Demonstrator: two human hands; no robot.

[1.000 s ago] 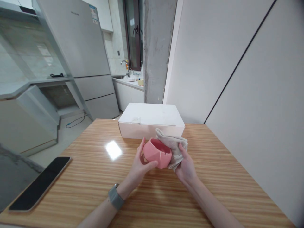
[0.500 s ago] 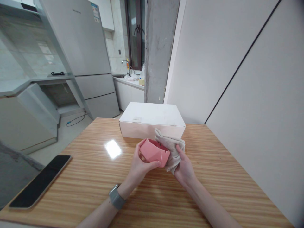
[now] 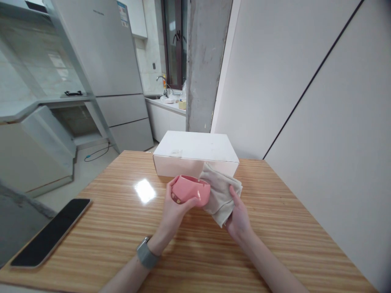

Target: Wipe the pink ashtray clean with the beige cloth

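My left hand grips a pink faceted cup from below and behind, holding it above the wooden table with its mouth turned up and away. My right hand holds a crumpled beige cloth pressed against the cup's right side. Both hands are just in front of a closed white box. A grey watch is on my left wrist.
A black phone lies near the table's left front corner. The white wall runs along the table's right side. Beyond the table stand a concrete pillar, a grey fridge and a kitchen counter with a tap.
The cup has moved a little left and up and turned in my left hand, its mouth now more upward. The cloth has spread over the cup's right side.
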